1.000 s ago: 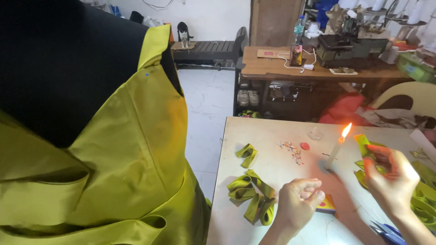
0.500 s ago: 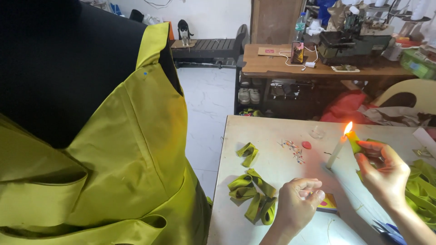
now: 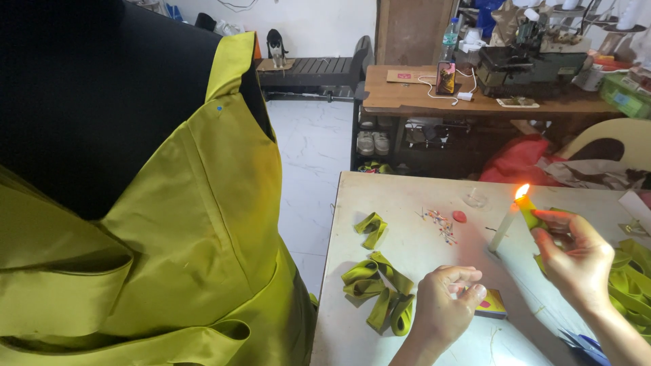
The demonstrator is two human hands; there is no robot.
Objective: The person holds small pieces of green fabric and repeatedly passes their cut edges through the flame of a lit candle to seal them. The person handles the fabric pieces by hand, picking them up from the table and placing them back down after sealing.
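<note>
Head view. Your right hand (image 3: 576, 261) is raised over the right part of the white tabletop (image 3: 407, 224), its grip pinched on a strip of olive-green ribbon (image 3: 530, 215), whose upper end sits at the flame (image 3: 521, 192) of a thin white candle (image 3: 503, 229). The candle stands tilted on the tabletop, just left of that hand. Your left hand (image 3: 444, 305) rests lower and nearer to you, fingers curled loosely inward; whether anything lies within its grip cannot be told. Just beside its fingertips lies a small yellow and blue box (image 3: 494, 305).

To the left of the left hand, a cluster of folded ribbon loops (image 3: 380, 291) in the same green lies on the tabletop, with one separate folded piece (image 3: 371, 229) farther from you. A scatter of coloured-head pins (image 3: 439, 224) and a small red object (image 3: 460, 216) lie near the candle's base. More green ribbon (image 3: 630, 271) is heaped at the right edge.

At the left, a black dress form (image 3: 88, 102) wears a garment of olive-green satin (image 3: 176, 251). Beyond the tabletop stands a wooden desk (image 3: 434, 102) bearing a sewing machine (image 3: 529, 61).
</note>
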